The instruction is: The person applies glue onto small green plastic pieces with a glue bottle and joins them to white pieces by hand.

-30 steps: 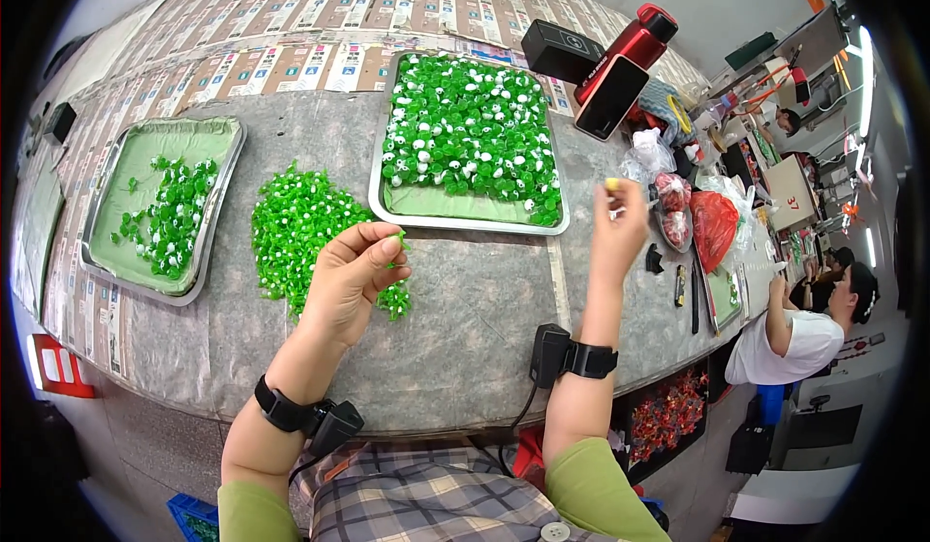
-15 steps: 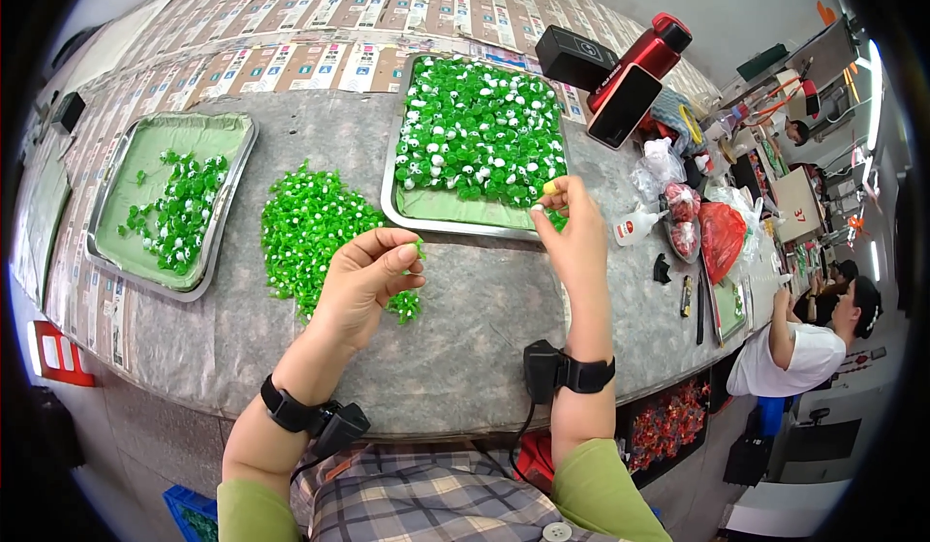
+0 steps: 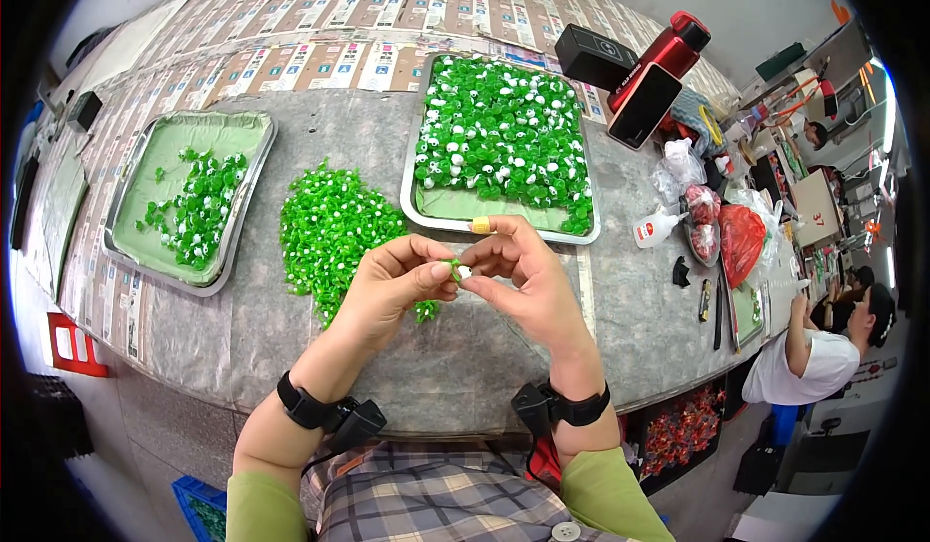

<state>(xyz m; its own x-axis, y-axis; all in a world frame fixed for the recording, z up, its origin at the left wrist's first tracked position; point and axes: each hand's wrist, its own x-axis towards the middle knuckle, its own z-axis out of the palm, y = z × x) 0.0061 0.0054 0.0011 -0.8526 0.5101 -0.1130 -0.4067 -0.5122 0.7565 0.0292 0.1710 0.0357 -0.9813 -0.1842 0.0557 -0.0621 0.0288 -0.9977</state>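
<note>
Above the grey table covering, my left hand (image 3: 392, 288) pinches a small green plastic piece (image 3: 452, 265) between thumb and fingertips. My right hand (image 3: 531, 278), its index finger wrapped in a yellow band (image 3: 480, 224), pinches a small white ball (image 3: 465, 272) against that piece. Whether the two are joined I cannot tell. Beside my left hand lies a heap of bright green pieces (image 3: 334, 227) with small white spots. Beyond my right hand, a metal tray (image 3: 408, 188) is mostly filled with green pieces bearing white balls (image 3: 499, 135).
A second lined tray (image 3: 136, 179) on the left holds fewer green-and-white pieces. At the right stand a red bottle (image 3: 668, 53), a phone (image 3: 644, 106), a black box (image 3: 593, 56), a white squeeze bottle (image 3: 657, 227) and plastic bags (image 3: 741, 242). A person in white (image 3: 804, 363) sits farther right.
My right hand has come from the full tray's near edge in toward my left hand, bringing the white ball to the green piece. The view has shifted slightly.
</note>
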